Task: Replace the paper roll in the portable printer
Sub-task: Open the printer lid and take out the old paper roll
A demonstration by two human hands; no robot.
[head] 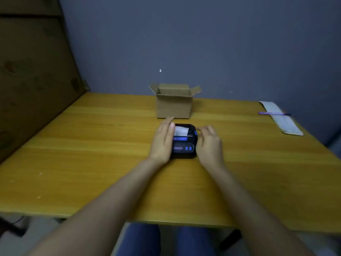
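Observation:
A small black portable printer (183, 145) with blue buttons lies flat on the wooden table (92, 145), its lid down. A short strip of white paper (181, 130) sticks out of its far end. My left hand (163, 140) lies flat against the printer's left side, fingers straight and pointing away from me. My right hand (209, 143) rests beside the printer's right side with its fingers curled, the fingertips near the blue catch at the far right corner. Whether the right fingers touch the printer is unclear.
An open cardboard box (174, 102) stands just behind the printer, its inside hidden. At the far right lie a stack of papers (282, 118) and a purple pen (275, 113) across it. A brown board (33, 71) walls the table's left side.

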